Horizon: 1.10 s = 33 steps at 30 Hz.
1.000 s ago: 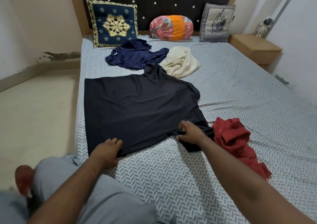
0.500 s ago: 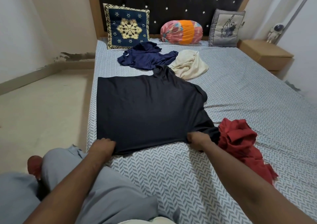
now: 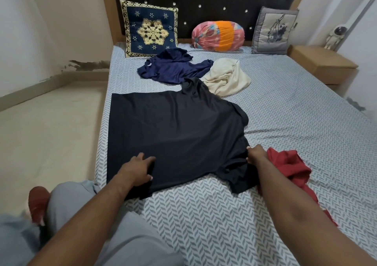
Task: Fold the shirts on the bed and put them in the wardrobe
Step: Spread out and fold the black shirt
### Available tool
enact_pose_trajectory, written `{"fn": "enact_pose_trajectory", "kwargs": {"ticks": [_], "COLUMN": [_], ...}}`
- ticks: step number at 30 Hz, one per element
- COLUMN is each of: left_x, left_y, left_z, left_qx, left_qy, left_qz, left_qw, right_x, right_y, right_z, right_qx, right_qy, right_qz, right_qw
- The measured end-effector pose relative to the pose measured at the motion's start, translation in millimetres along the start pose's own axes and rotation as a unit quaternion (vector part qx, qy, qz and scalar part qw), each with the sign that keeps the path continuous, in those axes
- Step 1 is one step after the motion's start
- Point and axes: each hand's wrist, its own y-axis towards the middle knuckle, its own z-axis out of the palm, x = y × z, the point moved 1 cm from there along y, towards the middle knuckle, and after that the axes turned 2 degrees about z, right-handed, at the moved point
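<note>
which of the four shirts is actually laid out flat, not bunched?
The black shirt, spread flat under both hands. The navy shirt, cream shirt and red shirt all lie crumpled.

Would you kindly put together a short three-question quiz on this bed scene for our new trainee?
1. True or false: the black shirt lies spread out on the bed.
2. Which crumpled shirt lies right beside the right hand? A) navy B) cream C) red
3. Fill in: the left hand rests on the black shirt's ____ edge, near or far.

Key:
1. True.
2. C, the red shirt; the navy shirt and cream shirt lie nearer the headboard.
3. Near.
</note>
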Motion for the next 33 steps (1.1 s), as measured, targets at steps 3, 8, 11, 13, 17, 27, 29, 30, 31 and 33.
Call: {"fn": "enact_pose_trajectory", "kwargs": {"ticks": [3,8,11,13,17,27,29,30,31,33], "left_x": [-7,-12,-16,-18,-17,-4,0,0,3,12], "left_y": [12,27,31,31,29,38,46,49,54,65], "left_z": [1,-10,-14,-16,-18,-11,-7,-6,-5,-8], "left_qx": [0.034,0.075,0.094,0.102,0.104,-0.100,-0.082,-0.073,-0.066,-0.056], "left_qy": [0.021,0.036,0.043,0.039,0.031,-0.018,-0.038,-0.037,-0.036,-0.029], "left_qz": [-0.023,-0.050,-0.058,-0.064,-0.067,-0.015,0.004,0.007,0.003,-0.019], "left_qw": [0.999,0.995,0.993,0.992,0.992,0.995,0.996,0.997,0.997,0.998], "right_x": [-3,-16,-8,-8,-10,70,87,94,103,123], "right_y": [7,11,2,-1,3,-26,-33,-36,-38,-41], "right_z": [-7,-15,-11,-7,-2,67,87,94,103,122], "right_qx": [-0.012,-0.083,-0.144,-0.115,-0.047,0.030,0.023,0.014,0.008,0.013], "right_qy": [-0.018,-0.050,-0.081,-0.130,-0.230,-0.215,-0.231,-0.244,-0.262,-0.303], "right_qz": [0.029,0.107,0.007,-0.095,-0.045,-0.286,-0.314,-0.326,-0.341,-0.365], "right_qw": [0.999,0.989,0.986,0.980,0.971,0.933,0.921,0.913,0.903,0.880]}}
